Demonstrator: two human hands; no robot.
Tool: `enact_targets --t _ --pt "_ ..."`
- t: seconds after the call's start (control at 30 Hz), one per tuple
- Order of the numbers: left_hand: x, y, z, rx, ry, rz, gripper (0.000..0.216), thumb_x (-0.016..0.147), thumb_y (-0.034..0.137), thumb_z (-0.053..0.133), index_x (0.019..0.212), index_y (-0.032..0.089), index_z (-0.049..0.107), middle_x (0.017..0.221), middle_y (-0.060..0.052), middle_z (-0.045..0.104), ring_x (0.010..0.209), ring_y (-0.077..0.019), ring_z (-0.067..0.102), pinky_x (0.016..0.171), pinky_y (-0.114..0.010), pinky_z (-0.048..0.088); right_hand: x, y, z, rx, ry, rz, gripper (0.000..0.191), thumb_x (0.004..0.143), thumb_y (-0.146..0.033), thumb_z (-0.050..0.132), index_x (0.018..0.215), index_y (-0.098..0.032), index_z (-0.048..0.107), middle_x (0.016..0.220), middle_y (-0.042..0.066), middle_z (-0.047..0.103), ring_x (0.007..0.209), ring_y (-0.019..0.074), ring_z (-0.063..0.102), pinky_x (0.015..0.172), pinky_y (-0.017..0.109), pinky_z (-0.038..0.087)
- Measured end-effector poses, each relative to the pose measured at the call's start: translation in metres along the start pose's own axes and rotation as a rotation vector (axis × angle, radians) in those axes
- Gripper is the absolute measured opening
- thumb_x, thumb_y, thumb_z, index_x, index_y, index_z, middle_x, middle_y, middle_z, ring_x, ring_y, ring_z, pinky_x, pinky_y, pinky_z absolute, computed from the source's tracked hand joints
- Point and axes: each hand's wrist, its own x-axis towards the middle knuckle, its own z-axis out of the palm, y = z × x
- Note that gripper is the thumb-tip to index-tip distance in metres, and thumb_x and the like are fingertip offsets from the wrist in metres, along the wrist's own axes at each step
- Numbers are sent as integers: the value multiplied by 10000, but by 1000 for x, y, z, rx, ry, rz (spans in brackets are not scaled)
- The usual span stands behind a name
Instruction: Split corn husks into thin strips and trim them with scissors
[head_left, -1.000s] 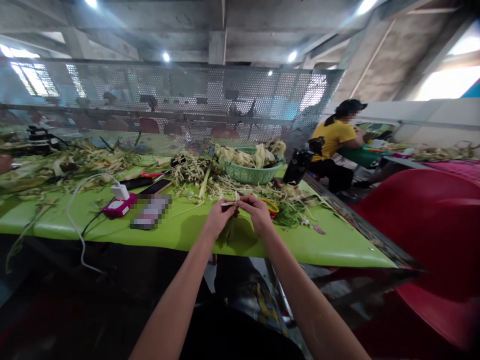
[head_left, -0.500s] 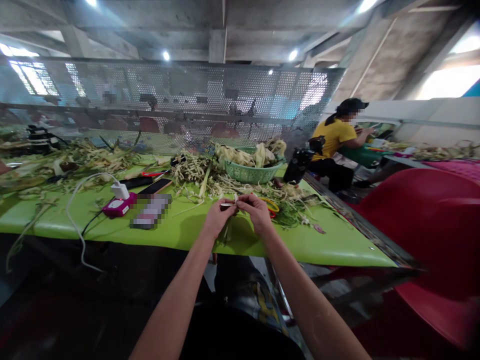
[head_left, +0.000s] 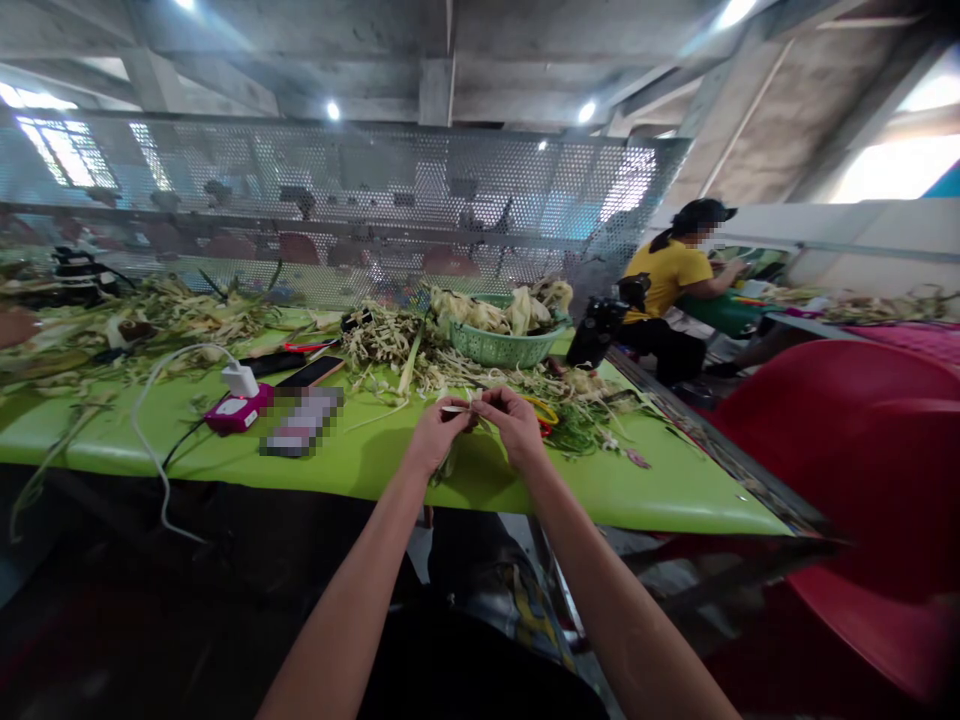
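Close together over the front of the green-covered table (head_left: 645, 490), both my hands work on one thin bundle of pale husk strips (head_left: 454, 409). My left hand (head_left: 433, 436) pinches it, with a whitish end poking out past the thumb and looser strands hanging below the palm. Fingertips of my right hand (head_left: 514, 418) close on the same strips from the other side, nearly touching the left. The fingers hide most of how the strips run. Just beyond the right hand lie yellow loops (head_left: 543, 410) and green strands (head_left: 579, 430).
A green basket (head_left: 504, 349) of pale husks stands behind the hands, beside a heap of strips (head_left: 382, 338). To the left are a phone (head_left: 311, 375), a magenta power socket (head_left: 238, 410) and its cable. A person in yellow (head_left: 667, 275) sits at right, near a red chair (head_left: 840, 430).
My hands stay in nearly the same place. The strips between the fingertips have shifted slightly, and the strands hanging under my left hand have swung a little left.
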Motion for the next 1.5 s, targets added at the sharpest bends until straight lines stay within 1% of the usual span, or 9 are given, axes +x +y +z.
enact_targets --t 0.23,0.53,0.67,0.8,1.13,1.2,1.33,1.4,1.5 --pt "2 -2 0 -139 -19 -33 306 632 336 774 831 152 632 733 -9 649 671 -120 602 721 -279 482 2 1 -1 27 49 -8 225 690 -352 730 728 -189 580 656 -33 530 600 110 481 576 246 382" --pt "-1 -1 1 -90 83 -26 345 613 271 786 854 156 567 728 -1 633 674 -109 600 733 -277 477 -1 1 2 -65 -28 -13 271 684 -399 732 823 -195 621 738 -5 603 673 143 542 661 282 449" --pt "0 -3 1 -63 7 -46 347 628 332 777 856 145 592 763 -23 645 693 -125 609 699 -269 473 0 1 -1 -64 26 -14 233 695 -387 710 764 -198 591 691 -21 550 636 129 490 622 263 413" --pt "2 -7 0 56 -45 -38 331 685 410 727 827 140 599 642 -1 597 597 -106 557 632 -247 433 1 -1 -1 14 103 -8 225 701 -373 698 759 -197 571 669 -36 503 596 111 430 589 250 366" --pt "-1 -10 6 253 -227 75 174 741 301 656 727 173 539 595 30 527 564 -115 495 595 -259 385 1 -1 -2 10 147 -39 214 706 -366 682 728 -197 553 694 -24 517 649 124 457 639 254 381" --pt "-2 -8 6 200 -186 43 199 736 333 673 777 169 569 644 10 571 610 -128 534 638 -267 411 1 -3 -3 13 138 -44 211 710 -367 686 735 -199 562 699 -22 525 652 124 462 639 253 388" --pt "-2 -1 2 57 54 77 373 761 401 663 1056 194 564 925 -45 642 843 -152 604 754 -268 452 -1 -8 -2 -8 90 -21 233 696 -394 705 736 -200 584 678 -17 536 636 132 480 628 264 409" --pt "-2 2 1 93 103 143 355 759 390 671 1033 183 578 960 -60 642 886 -155 604 785 -270 458 -2 -9 -1 -34 40 -9 234 680 -394 723 738 -200 606 675 -14 555 642 142 500 641 278 423" --pt "0 1 3 166 39 158 285 719 350 711 898 152 611 893 -70 660 831 -164 618 789 -293 470 -3 -6 0 -59 23 -14 220 662 -384 742 742 -209 634 693 -7 591 673 162 533 682 305 444"
